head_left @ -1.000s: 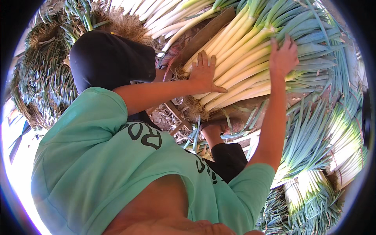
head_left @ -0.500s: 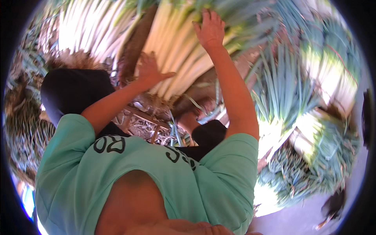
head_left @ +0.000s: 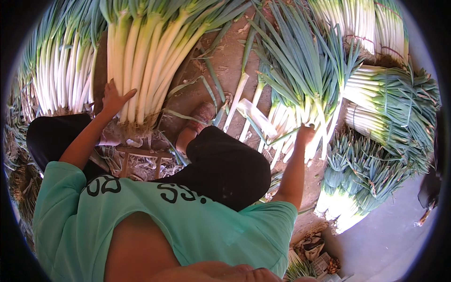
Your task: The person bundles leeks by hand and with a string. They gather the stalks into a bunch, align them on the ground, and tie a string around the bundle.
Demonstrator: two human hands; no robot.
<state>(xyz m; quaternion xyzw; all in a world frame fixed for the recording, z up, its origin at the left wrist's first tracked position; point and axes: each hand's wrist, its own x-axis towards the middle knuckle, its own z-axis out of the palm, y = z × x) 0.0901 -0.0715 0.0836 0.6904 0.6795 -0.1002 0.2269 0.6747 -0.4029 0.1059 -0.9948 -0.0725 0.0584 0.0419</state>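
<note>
A thick bunch of long green onions [head_left: 150, 61], white stalks toward me and roots at the near end, lies in front of me at the left. My left hand [head_left: 112, 99] rests against its lower left side, thumb and fingers spread apart. To the right is a loose pile of green onions [head_left: 305, 80] with leaves fanned away from me. At its white ends, my right hand [head_left: 306, 134] is closed round a green onion; its fingertips are partly hidden. A thin green leaf runs left from this hand.
Another heap of green onions [head_left: 63, 70] lies at far left. Tied bundles [head_left: 390, 101] are stacked at right, with more green onions [head_left: 357, 174] below them. A wooden rack [head_left: 141, 155] stands by my knees, near my foot [head_left: 202, 115]. Stray stalks [head_left: 235, 101] litter the floor.
My right hand has left the top of the big bunch and reached right to the loose pile, closing there. My left hand stays against the bunch. The view has shifted rightward.
</note>
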